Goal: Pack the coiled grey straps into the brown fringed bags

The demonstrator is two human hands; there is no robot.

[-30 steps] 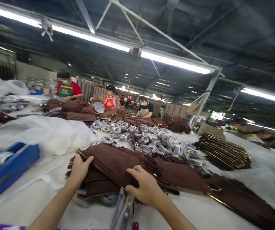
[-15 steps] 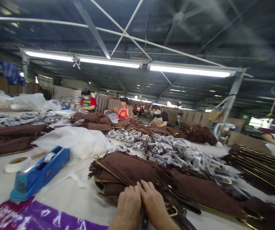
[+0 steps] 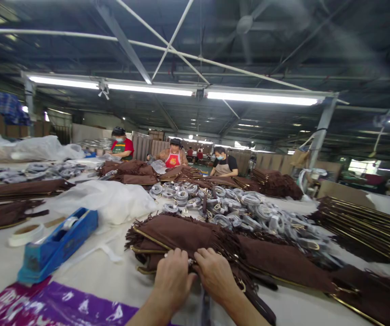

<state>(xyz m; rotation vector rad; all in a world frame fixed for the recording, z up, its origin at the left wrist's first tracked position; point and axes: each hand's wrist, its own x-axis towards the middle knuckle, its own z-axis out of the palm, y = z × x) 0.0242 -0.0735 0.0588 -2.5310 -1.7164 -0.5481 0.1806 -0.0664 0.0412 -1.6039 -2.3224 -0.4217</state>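
Both hands are at the front edge of a pile of brown fringed bags (image 3: 181,231) with gold zips. My left hand (image 3: 174,276) is closed, its curled fingers on the near edge of the top bag. Close to its right, my right hand (image 3: 215,274) is also closed on that edge, with a small metal piece showing between the two. What the fingertips pinch is hidden. A dark strap (image 3: 205,308) hangs below and between the wrists. Brown straps with a gold buckle lie right of my right hand.
A blue tape dispenser (image 3: 59,244), a white tape roll (image 3: 26,234) and purple plastic (image 3: 82,305) lie left. Wrapped grey coils (image 3: 249,206) lie behind the bags, with more brown bags (image 3: 368,226) at right. Several people work across the table (image 3: 113,267).
My hands have moved slightly apart and a little forward along the bag edge. The camera view has shifted slightly. At far left, a brown bag has moved apart from the stack.
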